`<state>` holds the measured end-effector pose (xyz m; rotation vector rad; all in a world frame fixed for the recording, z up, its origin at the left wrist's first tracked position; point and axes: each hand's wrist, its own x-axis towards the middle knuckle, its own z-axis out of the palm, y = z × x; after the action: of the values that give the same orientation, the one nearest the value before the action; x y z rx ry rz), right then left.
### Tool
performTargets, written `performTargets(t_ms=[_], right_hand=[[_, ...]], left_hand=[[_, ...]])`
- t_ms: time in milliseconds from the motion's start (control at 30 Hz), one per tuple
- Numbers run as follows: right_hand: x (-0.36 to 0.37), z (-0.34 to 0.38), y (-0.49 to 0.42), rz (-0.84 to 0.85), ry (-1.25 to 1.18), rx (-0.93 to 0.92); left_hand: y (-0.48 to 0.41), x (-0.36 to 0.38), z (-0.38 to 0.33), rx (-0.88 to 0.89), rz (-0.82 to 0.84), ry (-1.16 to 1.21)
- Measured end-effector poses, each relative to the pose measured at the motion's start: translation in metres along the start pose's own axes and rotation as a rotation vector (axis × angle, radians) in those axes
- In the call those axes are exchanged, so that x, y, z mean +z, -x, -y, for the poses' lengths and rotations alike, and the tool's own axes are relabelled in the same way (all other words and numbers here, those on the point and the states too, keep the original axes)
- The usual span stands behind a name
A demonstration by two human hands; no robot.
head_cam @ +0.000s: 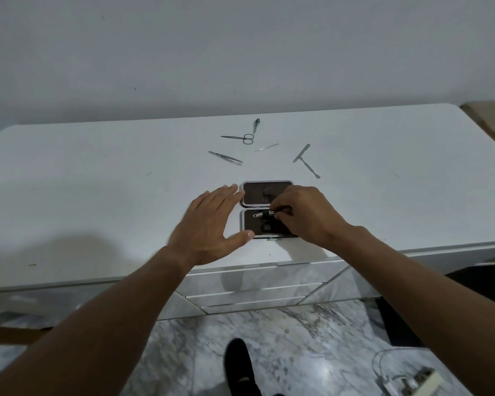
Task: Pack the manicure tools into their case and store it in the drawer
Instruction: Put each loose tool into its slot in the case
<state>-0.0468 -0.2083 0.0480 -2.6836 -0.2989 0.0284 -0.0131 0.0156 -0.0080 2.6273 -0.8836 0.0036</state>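
Observation:
The manicure case (257,194) lies open near the front edge of the white dresser top (97,181), its dark lining facing up. My left hand (209,224) braces the case's left side with straight fingers and thumb. My right hand (306,214) pinches a small metal tool (261,214) lying in the near half of the case. Farther back lie scissors (242,137), tweezers (225,158), a nipper (256,125), a thin probe (266,147), a nail file (301,153) and a cuticle pusher (310,169).
Drawer fronts (249,290) sit below the dresser's front edge. A marble floor lies below, with my dark shoe (239,364) and a white power strip with cable (415,381) at the lower right. A plain wall stands behind the dresser.

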Motion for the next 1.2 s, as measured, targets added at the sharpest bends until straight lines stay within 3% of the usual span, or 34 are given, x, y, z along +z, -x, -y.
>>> performTargets(t_ms=[533, 833, 1200], right_hand=[[-0.011, -0.005, -0.014, 0.019, -0.061, 0.048], [-0.022, -0.002, -0.118, -0.112, -0.015, 0.192], [-0.009, -0.023, -0.214, 0.019, 0.161, 0.31]], left_hand=[[0.0, 0.0, -0.002, -0.014, 0.027, -0.033], [-0.005, 0.0, -0.003, -0.05, 0.048, -0.017], [-0.008, -0.007, -0.006, -0.071, 0.054, -0.019]])
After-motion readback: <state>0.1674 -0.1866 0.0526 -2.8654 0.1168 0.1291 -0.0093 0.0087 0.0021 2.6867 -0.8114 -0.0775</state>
